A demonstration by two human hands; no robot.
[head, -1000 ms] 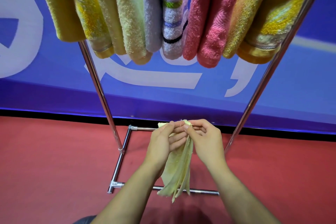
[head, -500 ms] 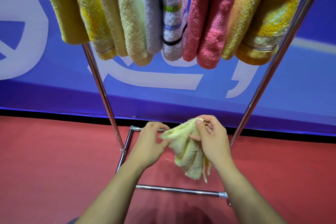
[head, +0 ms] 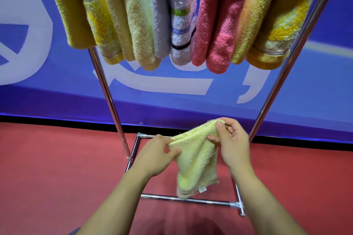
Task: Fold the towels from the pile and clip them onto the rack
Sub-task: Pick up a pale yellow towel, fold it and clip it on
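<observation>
My two forearms: bare, no sleeves, watch or rings; left hand, right hand, short trimmed nails.

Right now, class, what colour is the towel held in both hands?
Pale yellow towel, seen best in the head view.

Both forearms extended forward, left hand and right hand pinched closed, apart.

View: the single head-worn camera is looking forward and down.
Facing: it is pointing toward the chrome tube rack and the blue banner with white lettering.
Nearness: it is sitting close, with forearms entering from the bottom edge.
Framing: the red carpeted floor is filling the lower half.
</observation>
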